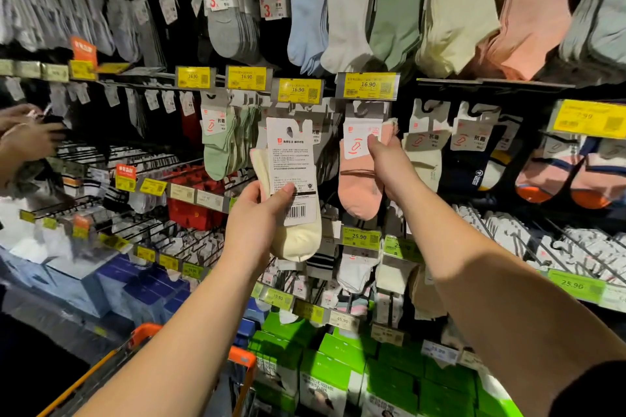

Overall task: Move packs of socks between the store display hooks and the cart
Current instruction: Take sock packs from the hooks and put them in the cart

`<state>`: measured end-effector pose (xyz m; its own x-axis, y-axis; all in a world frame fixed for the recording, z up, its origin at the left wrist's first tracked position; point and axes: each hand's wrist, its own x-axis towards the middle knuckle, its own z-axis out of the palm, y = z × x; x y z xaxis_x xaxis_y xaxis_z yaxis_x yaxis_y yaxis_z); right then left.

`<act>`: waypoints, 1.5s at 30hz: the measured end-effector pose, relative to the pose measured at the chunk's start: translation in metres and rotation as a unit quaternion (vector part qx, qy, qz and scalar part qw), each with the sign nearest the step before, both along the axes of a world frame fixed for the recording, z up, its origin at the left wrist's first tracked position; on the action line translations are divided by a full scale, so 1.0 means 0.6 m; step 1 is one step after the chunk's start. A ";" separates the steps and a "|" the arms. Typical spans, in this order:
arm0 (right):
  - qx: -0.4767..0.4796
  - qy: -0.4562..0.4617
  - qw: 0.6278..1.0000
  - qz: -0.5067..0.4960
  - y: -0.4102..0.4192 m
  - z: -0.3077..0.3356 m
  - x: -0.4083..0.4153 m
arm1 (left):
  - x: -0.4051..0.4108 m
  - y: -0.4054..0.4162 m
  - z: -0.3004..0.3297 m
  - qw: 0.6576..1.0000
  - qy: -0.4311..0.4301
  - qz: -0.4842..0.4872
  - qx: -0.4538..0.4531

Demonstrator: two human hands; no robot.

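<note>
Here, cream sock pack [298,200] in left hand [259,210], pink sock pack [360,173] pinched by right hand [389,166]

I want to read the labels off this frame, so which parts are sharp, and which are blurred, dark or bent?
Head view: the cream sock pack in the left hand and the pink sock pack in the right hand are sharp; the yellow price tags are readable; the left edge is motion-blurred; the cart sits in dim light; wide-angle distortion bends the shelf rails.
</note>
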<state>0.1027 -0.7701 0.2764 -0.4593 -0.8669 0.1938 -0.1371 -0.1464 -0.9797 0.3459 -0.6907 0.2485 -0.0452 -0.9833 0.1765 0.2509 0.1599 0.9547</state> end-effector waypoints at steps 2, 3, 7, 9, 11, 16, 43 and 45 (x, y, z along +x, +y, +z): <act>0.043 0.091 0.995 -0.028 -0.006 0.008 -0.001 | -0.003 0.001 0.002 1.000 0.009 -0.008 0.000; 0.072 0.130 0.988 -0.038 -0.009 0.013 -0.003 | -0.005 0.001 0.003 1.000 0.009 -0.010 -0.001; 0.149 0.200 0.967 -0.061 -0.029 0.022 -0.018 | -0.007 -0.001 0.002 0.999 0.026 -0.017 0.008; 0.172 0.208 0.961 -0.067 -0.038 0.024 -0.023 | -0.010 0.000 0.004 0.999 0.044 -0.023 0.014; 0.187 0.218 0.955 -0.069 -0.045 0.024 -0.026 | -0.014 0.001 0.005 0.997 0.062 -0.027 0.022; 0.199 0.234 0.949 -0.074 -0.056 0.025 -0.028 | -0.024 0.000 0.005 0.997 0.069 -0.024 0.037; -0.030 -0.074 0.991 0.106 0.144 -0.072 0.094 | -0.083 0.013 -0.007 0.931 -0.322 -0.104 -0.134; -0.023 -0.074 0.994 0.078 0.129 -0.070 0.079 | -0.083 0.009 -0.008 0.945 -0.282 -0.113 -0.122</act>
<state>0.1503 -0.6925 0.2342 -0.3458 -0.9218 0.1755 0.0358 -0.1998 -0.9792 0.2958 -0.6851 0.2436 -0.4034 -0.8704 0.2822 -0.2334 0.3961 0.8880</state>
